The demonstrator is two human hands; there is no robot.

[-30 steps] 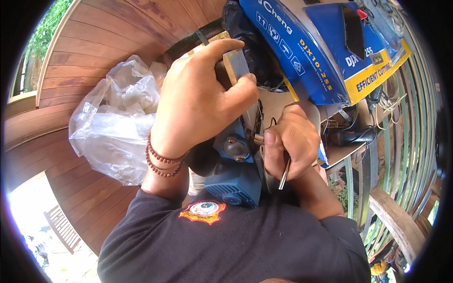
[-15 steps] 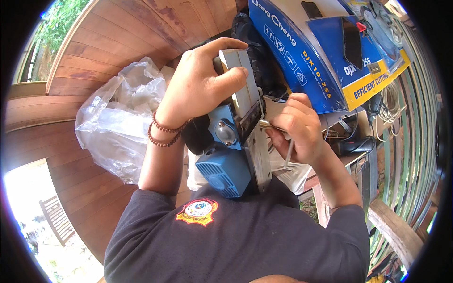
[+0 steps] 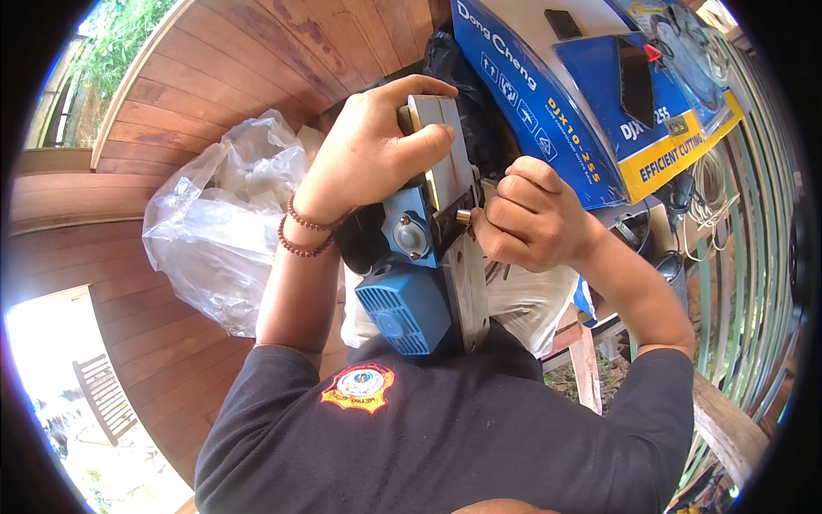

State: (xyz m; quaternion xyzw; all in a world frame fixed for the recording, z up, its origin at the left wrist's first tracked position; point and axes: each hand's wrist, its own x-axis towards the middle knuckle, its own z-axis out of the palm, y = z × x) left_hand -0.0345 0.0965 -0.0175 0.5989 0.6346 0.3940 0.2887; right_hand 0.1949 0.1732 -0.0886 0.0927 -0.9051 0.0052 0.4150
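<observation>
A blue power tool [image 3: 405, 310] with a vented motor housing and a long flat metal base stands upright against my lap; it looks like an electric planer. My left hand [image 3: 381, 141] clamps its grey metal end block [image 3: 447, 154], thumb on the near face and fingers over the far side. At the tool's right side, my right hand [image 3: 531, 218] is closed in a fist around a socket wrench. The short metal barrel of the wrench [image 3: 463, 216] points at the dark slot in the base. Most of the handle is hidden by my fingers.
To the left lies a crumpled clear plastic bag [image 3: 214, 231] on the wooden boards [image 3: 137, 283]. A large blue and yellow carton [image 3: 548, 111] stands at the far right, with a black flat piece [image 3: 635, 81] on it. Coiled pale cable [image 3: 709, 201] hangs beyond it.
My right hand has turned and closed into a fist, its elbow swinging outward. The wrench handle that hung below the fingers has swung mostly out of sight. My left hand keeps its hold.
</observation>
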